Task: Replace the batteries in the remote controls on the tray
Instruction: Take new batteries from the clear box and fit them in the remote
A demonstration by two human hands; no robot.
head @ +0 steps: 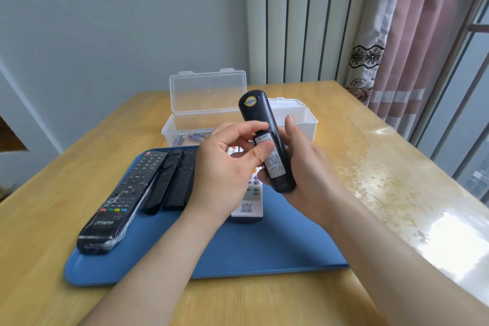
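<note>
A blue tray point(264, 254) is set on the wooden tabletop point(357, 140), nearest the viewer. Four remotes are laid on it: a wrapped black remote point(119, 198) at left, two slim black remotes point(172, 180), a white remote point(250, 198) partly hidden. Above the tray, a black remote point(264, 124) is held back-side up, tilted, gripped by the right hand point(309, 164). The left hand point(227, 164) is closed w/ thumb on its label. Behind, a clear box point(201, 116) w/ lid open is placed; batteries point(190, 137) are seen inside.
</note>
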